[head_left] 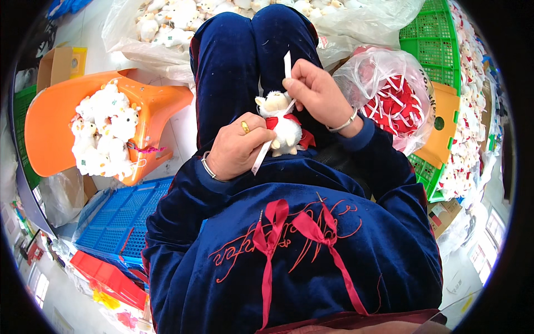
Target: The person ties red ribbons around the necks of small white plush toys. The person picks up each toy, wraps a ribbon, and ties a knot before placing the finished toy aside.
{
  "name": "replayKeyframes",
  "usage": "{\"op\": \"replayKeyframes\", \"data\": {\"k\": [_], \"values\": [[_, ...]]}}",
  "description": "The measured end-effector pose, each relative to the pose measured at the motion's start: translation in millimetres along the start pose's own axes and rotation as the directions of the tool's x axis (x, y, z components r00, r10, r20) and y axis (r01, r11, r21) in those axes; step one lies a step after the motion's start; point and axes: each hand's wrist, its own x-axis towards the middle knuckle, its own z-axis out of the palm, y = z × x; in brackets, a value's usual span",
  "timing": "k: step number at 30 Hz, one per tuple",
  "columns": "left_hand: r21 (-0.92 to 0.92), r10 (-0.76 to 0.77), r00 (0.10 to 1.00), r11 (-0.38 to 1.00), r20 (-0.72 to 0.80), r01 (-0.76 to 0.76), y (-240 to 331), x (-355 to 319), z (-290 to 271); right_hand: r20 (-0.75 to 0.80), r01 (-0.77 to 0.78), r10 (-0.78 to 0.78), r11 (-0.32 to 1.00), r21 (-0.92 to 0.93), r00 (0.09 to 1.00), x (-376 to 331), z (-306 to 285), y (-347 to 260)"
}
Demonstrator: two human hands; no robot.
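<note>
On my lap lies a small white plush animal, with a red cape about its neck. White ribbon ties run out from the cape to both sides. My left hand, wearing a gold ring, pinches one white ribbon, whose loose end hangs below the fingers. Up at the plush's head, my right hand is closed on the other ribbon, and its end sticks up past the thumb. Part of the cape's red cloth shows beside the plush's right edge.
At left an orange chair carries a heap of white plush animals. A clear plastic bag at right holds red capes with white ribbons. More plush toys fill a bag beyond my knees. Blue crates and green crates stand around.
</note>
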Motion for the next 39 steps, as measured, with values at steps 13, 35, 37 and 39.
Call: {"op": "replayKeyframes", "data": {"k": [13,35,37,39], "values": [[-0.346,-0.244,0.954,0.922,-0.175,0.173,2.2,3.6,19.8,0.097,0.150,-0.117,0.862,-0.485,0.988,-35.4,14.4,-9.5],[-0.516,-0.617,0.786,0.684,-0.034,0.515,4.1,14.5,28.9,0.044,0.139,-0.132,0.914,-0.380,0.990,-40.4,12.6,-2.3],[-0.492,-0.606,0.794,0.707,-0.051,0.508,4.5,14.9,30.4,0.091,0.043,-0.018,0.961,-0.272,0.996,-40.7,7.9,-6.4],[-0.461,-0.597,0.800,0.730,-0.070,0.505,6.6,16.6,30.3,0.136,0.007,0.031,0.962,-0.272,0.990,-39.9,3.7,-11.6]]}}
